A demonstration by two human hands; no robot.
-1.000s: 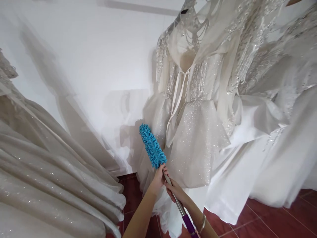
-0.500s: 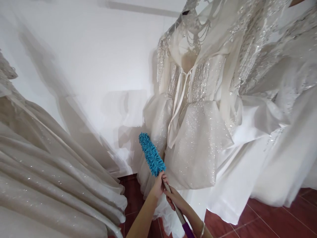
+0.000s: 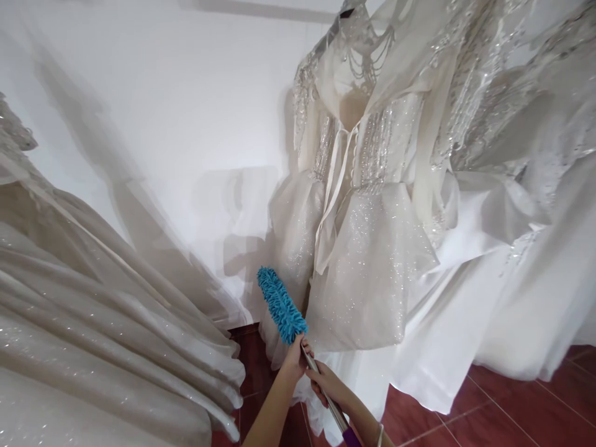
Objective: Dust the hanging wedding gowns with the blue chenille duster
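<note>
White gowns (image 3: 358, 267) are lining a wall (image 3: 186, 93) above red tiles (image 3: 414, 416). Left grip (image 3: 295, 355) is clasping a blue duster (image 3: 282, 304) by its shaft (image 3: 336, 412); right grip (image 3: 328, 383) is clasping it lower down.

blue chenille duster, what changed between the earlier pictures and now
The blue chenille duster has moved down the view, and the left hand and right hand went down with it. Both keep hold of its silvery pole; the pale gowns hang much as before.

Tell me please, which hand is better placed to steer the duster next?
Probably the left hand: it grips the pole just below the blue duster head; the right hand holds lower.
</note>
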